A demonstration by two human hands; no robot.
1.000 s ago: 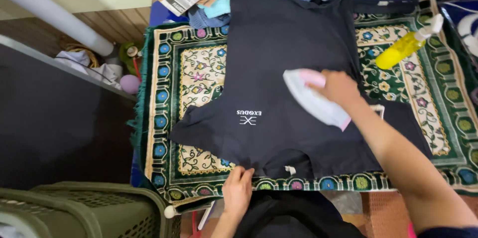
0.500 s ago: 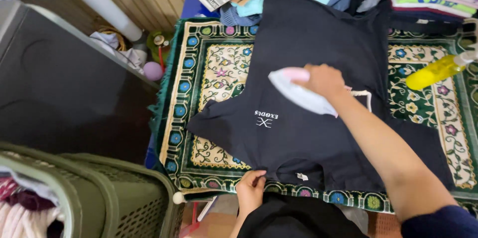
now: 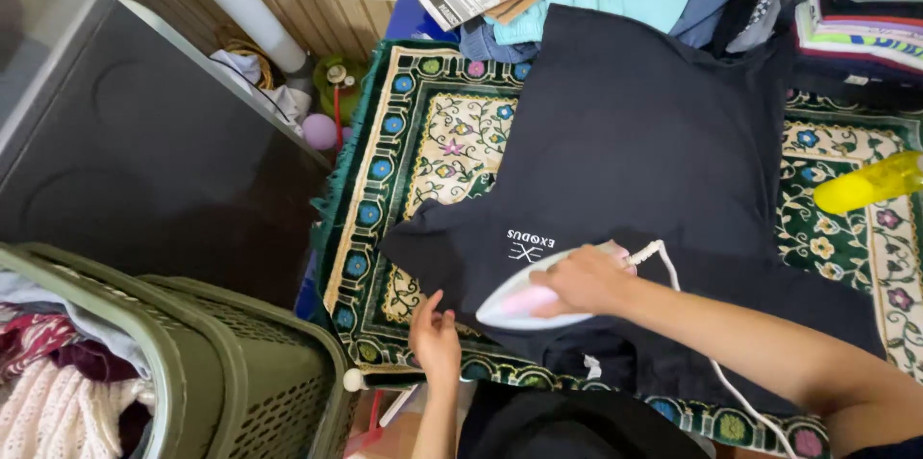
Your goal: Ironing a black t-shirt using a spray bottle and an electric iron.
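Gripping the white and pink electric iron [image 3: 527,300] by its handle, the right hand [image 3: 583,278] has slid it from mid-shirt to the near hem of the dark navy cotton T-shirt [image 3: 635,180], lower centre of frame. Left hand [image 3: 435,339] fingers lie loosely open, pinning the hem on the green floral patterned rug [image 3: 423,151]. Green plastic laundry basket [image 3: 221,363] sits lower left.

Right hand [image 3: 584,278] curled in a closed grip, knuckles up — forearm stretched in from lower right, bare. Left hand [image 3: 435,339] flat, fingers spread and pressed down, wrist entering from bottom edge.
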